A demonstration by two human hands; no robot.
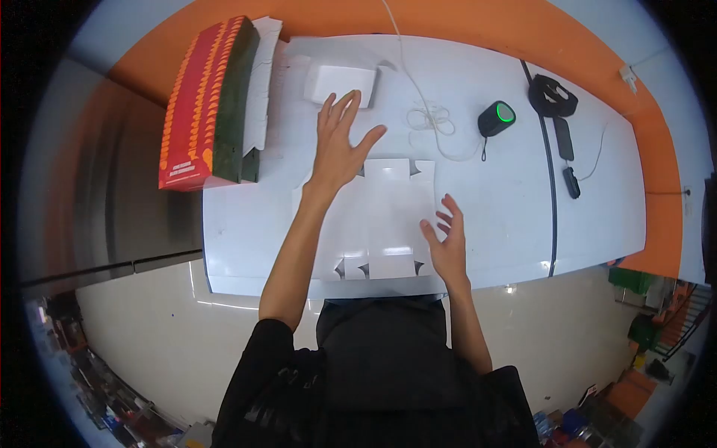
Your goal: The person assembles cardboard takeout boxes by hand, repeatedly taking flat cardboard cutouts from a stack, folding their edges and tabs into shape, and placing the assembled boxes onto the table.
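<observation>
A flat, unfolded white carton blank lies on the white table in front of me, with its flaps and notches at the near and far edges. My left hand is over its far left side, fingers spread, with the fingertips by a small white box. Whether those fingertips touch the box I cannot tell. To the right of the blank, my right hand is half curled with the fingers apart and nothing in it.
A large red and green carton stands at the table's left end. Right of centre are a coiled white cable and a black cylindrical speaker with a green ring. Farther right lie a black strap and a small black device.
</observation>
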